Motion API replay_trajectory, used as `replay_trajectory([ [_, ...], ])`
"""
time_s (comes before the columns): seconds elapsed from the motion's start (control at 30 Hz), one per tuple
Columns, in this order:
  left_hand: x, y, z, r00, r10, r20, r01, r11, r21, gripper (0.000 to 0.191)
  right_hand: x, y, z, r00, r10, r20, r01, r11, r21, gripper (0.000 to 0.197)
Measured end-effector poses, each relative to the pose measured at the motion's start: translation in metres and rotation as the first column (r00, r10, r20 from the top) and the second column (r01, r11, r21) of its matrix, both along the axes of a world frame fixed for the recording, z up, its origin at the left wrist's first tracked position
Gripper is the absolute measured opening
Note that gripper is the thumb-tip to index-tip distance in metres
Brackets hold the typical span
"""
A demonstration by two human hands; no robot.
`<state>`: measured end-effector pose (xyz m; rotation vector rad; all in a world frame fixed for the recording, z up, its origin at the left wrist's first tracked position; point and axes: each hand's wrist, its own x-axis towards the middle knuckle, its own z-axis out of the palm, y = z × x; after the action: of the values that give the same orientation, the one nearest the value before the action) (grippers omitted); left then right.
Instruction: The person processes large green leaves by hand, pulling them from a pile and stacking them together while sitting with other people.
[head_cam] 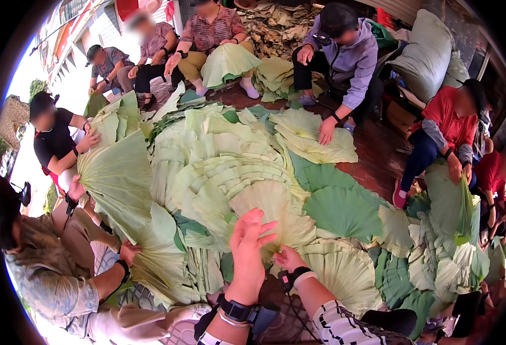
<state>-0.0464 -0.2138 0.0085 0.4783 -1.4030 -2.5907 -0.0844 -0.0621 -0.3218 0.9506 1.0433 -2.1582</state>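
My left hand (249, 235) is raised with its fingers spread, above the near part of a pale lotus leaf (274, 200), and nothing is in it. Lower and to the right, my right hand (288, 258) has its fingertips at the narrow near edge of that same leaf, and they look closed on it. Beneath and beyond lies a large overlapping stack of pale green lotus leaves (222, 146). A darker green leaf (343, 212) lies to the right of my hands, and a pleated pale leaf pile (341, 271) sits beside my right forearm.
A co-worker at the left holds up a wide leaf (119, 185). Others sit around the heap, one reaching to pale leaves (313, 133) at the back right. Stuffed sacks (425, 56) stand behind, with a cardboard box (401, 117). More leaf stacks (434, 250) lie right.
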Motion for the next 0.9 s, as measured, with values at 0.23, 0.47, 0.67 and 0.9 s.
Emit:
replay_trajectory([
  [0.23,0.012,-0.011,0.003,0.999,0.026,-0.019,-0.026,1.0,0.007,0.038,-0.023,-0.012,-0.016,0.997,0.013,0.072,0.005,0.97,-0.243,0.033],
  [0.47,0.016,-0.011,-0.033,1.0,0.0,-0.011,0.0,0.997,0.071,0.038,-0.008,-0.026,0.009,0.971,0.033,-0.239,-0.116,0.933,-0.341,0.027],
  [0.67,-0.006,0.004,0.001,0.999,-0.034,-0.01,0.035,0.997,0.064,0.036,-0.057,-0.011,-0.007,0.911,-0.056,-0.409,-0.077,0.95,-0.302,0.025],
  [0.9,-0.001,-0.029,-0.024,0.999,0.001,0.051,-0.002,1.0,0.029,0.035,-0.049,-0.026,0.003,0.951,-0.308,0.019,0.29,0.872,-0.395,0.019],
])
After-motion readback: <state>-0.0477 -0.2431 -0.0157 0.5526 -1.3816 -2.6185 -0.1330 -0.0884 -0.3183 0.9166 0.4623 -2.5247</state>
